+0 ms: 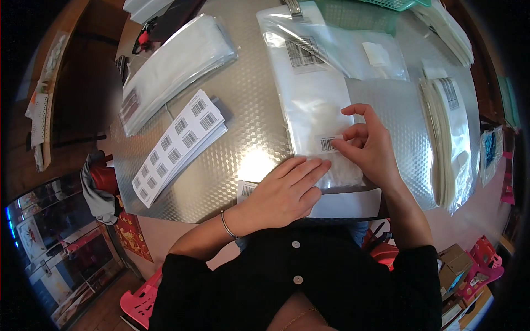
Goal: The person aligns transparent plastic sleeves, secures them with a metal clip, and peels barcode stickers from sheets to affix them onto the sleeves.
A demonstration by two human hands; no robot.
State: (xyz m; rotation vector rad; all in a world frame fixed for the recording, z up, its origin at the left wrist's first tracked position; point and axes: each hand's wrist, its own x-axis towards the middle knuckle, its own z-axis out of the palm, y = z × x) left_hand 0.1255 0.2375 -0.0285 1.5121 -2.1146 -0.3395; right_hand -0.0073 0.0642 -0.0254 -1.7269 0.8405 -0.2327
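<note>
In the head view, a clear plastic bag lies lengthwise on the metal table in front of me. My right hand pinches the edge of a small white barcode label between thumb and finger, at the bag's near end. Flat beside it, my left hand has its fingers stretched over the bag's lower left part. Beneath the left hand and wrist runs a label sheet along the table's front edge. One printed barcode on it shows left of the hand.
Sheets of barcode labels lie to the left, below a stack of clear bags. Another bag stack stands along the right edge. A green basket is at the far side, near a bag with a white slip.
</note>
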